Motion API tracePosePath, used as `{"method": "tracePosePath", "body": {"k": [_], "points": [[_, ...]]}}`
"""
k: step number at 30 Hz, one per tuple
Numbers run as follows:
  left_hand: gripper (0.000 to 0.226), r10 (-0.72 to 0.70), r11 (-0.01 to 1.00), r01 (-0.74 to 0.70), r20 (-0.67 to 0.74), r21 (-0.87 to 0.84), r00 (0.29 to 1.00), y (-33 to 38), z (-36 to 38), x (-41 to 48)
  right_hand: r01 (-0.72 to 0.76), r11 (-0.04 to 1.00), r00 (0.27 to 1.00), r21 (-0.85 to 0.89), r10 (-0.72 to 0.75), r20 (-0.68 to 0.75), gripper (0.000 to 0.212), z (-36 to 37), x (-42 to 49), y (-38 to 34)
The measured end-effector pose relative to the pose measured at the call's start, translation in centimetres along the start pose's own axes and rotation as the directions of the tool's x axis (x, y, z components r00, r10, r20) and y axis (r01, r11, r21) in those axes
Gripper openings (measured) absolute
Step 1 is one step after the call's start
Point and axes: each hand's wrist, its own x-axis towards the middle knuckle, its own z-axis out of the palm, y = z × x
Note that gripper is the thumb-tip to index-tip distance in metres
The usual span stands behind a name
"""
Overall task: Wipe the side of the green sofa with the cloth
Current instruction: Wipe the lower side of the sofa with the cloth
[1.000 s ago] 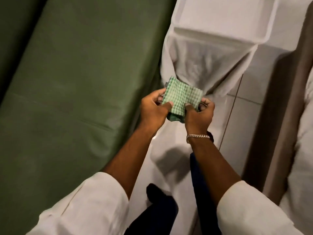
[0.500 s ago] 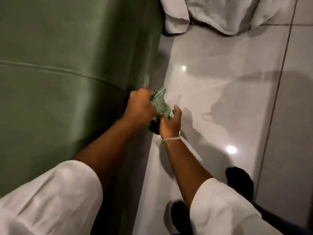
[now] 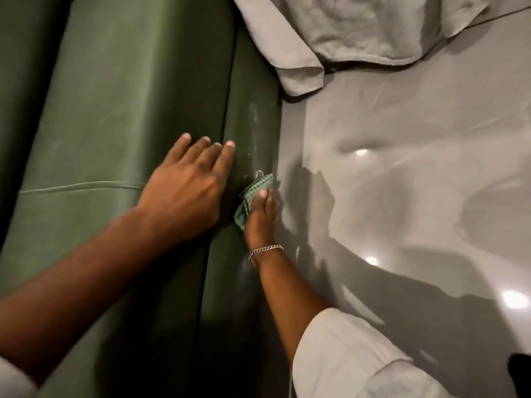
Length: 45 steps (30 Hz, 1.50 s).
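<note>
The green sofa (image 3: pixel 120 110) fills the left half of the head view, its dark side panel running down beside the floor. Pale dusty smears mark that side panel just above the cloth. My right hand (image 3: pixel 260 218), with a chain bracelet at the wrist, presses a bunched green-and-white checked cloth (image 3: pixel 254 193) against the lower side of the sofa, near the floor. My left hand (image 3: pixel 186 191) lies flat on the sofa's top edge, fingers spread, holding nothing.
A crumpled white sheet (image 3: pixel 353 33) hangs down to the floor at the top, touching the sofa's side. Glossy grey floor tiles (image 3: pixel 416 182) with light reflections stretch to the right. A dark foot (image 3: pixel 520 374) shows at the bottom right corner.
Both hands held the cloth in front of the sheet, then lowered to the sofa's side. Now the left hand has let go and rests on the sofa; the right alone presses the cloth.
</note>
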Motion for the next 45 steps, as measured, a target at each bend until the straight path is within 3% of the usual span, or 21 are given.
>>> {"method": "tracePosePath", "body": {"k": [5, 11, 16, 22, 30, 34, 39, 45], "points": [[0.075, -0.009, 0.961, 0.001, 0.029, 0.277, 1.000, -2.4, 0.4, 0.0, 0.159, 0.976, 0.987, -0.152, -0.152, 0.055, 0.059, 0.0, 1.0, 1.1], [0.081, -0.073, 0.919, 0.043, 0.061, 0.391, 0.995, -1.9, 0.3, 0.0, 0.267, 0.944, 0.964, -0.192, -0.260, 0.057, 0.067, 0.4, -3.8, 1.6], [0.081, -0.044, 0.932, 0.032, 0.023, 0.361, 0.999, -2.0, 0.3, 0.2, 0.374, 0.910, 0.927, -0.178, -0.368, 0.067, 0.065, 1.0, 1.2, -3.5], [0.081, -0.035, 0.926, 0.033, -0.002, 0.377, 0.999, -1.8, 0.4, 0.1, 0.274, 0.926, 0.961, -0.259, -0.273, 0.039, 0.068, -0.5, -1.2, 1.4], [0.077, -0.058, 0.956, 0.082, -0.094, 0.281, 0.994, -1.9, 0.4, -0.2, 0.455, 0.855, 0.888, -0.247, -0.456, 0.057, 0.068, 1.4, 2.2, -4.0], [0.080, -0.046, 0.964, 0.066, -0.082, 0.257, 0.996, -1.8, 0.6, 0.2, 0.357, 0.901, 0.930, -0.246, -0.367, 0.006, 0.073, 0.6, 0.8, -1.3], [0.081, -0.093, 0.970, 0.112, -0.095, 0.217, 0.991, -1.7, 0.8, 0.2, 0.450, 0.851, 0.890, -0.272, -0.453, 0.055, 0.068, 2.3, 2.4, -4.9], [0.087, -0.075, 0.971, 0.084, -0.049, 0.225, 0.996, -2.3, -0.1, 0.6, 0.400, 0.878, 0.916, -0.264, -0.396, 0.070, 0.066, 1.2, 6.4, -7.1]]}}
